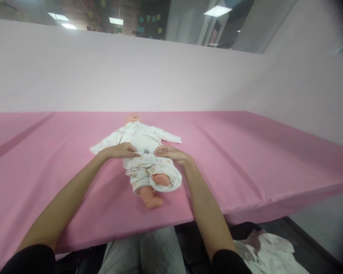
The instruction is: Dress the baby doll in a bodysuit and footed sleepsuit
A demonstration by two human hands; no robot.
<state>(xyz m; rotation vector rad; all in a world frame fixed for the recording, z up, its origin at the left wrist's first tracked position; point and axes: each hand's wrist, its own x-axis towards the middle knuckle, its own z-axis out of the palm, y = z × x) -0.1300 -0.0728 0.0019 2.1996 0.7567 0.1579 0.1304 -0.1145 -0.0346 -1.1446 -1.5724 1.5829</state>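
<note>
Pink cloth covered the worktop (pixel 246 160), which ran across the middle of the frame with a pale pink wall (pixel 103 72) behind it. Doll (pixel 144 160) lay on its back at frame centre, head toward the wall, feet toward the camera. It wore a white printed top (pixel 125 135), open down the front, sleeves spread out to both sides, bare white torso showing. White printed trousers (pixel 143 171) sat bunched around the hips and thighs; both bare feet stuck out at the near end, one lower leg exposed below the cuff.

Left hand (pixel 122 150) rested on the doll's waist at the left of centre, fingers closed narrow, pinching the trouser waistband edge. Right hand (pixel 170 153) mirrored it just right of centre, fingers also pinched on the waistband. Fingertips of the two hands were near each other but apart, a small grey spot on the torso between them.

Both forearms were bare, with black sleeves at the bottom edge of the frame. Grey trousers on the person's lap showed at bottom centre. Another white printed garment (pixel 268 253) lay crumpled at lower right, below the worktop edge.
</note>
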